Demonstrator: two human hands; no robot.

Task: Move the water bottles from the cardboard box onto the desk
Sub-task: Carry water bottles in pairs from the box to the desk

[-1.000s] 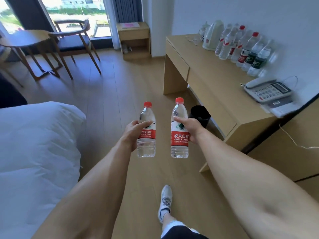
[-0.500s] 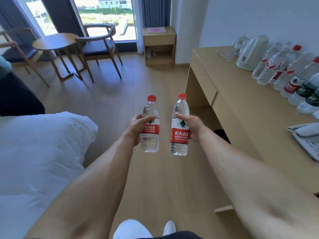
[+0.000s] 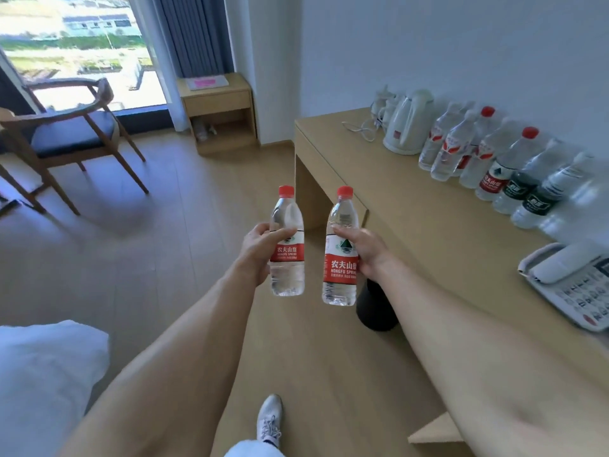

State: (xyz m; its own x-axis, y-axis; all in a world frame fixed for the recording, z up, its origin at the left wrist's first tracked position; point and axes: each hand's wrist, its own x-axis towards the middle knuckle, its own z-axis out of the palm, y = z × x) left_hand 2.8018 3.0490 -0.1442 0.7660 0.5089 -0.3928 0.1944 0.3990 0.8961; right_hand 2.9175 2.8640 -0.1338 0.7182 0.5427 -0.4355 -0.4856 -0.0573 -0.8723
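Two "NONGFU SPRING" bottles [image 3: 341, 247] (red-labelled)

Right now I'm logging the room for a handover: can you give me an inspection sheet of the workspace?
Surface: wooden desk, front strip bare.
Job's things: two red-capped bottles in the air, left bottle, right bottle; row of bottles along the wall.
Clutter: kettle, telephone.
Grips: left hand and right hand each hold one bottle.
Cables: kettle cord.
Surroundings: chair, bin, bed.

Wooden desk [image 3: 412, 206] — kettle [image 3: 408, 123], roughly nine blurred bottles [image 3: 487, 159], phone [image 3: 570, 285].
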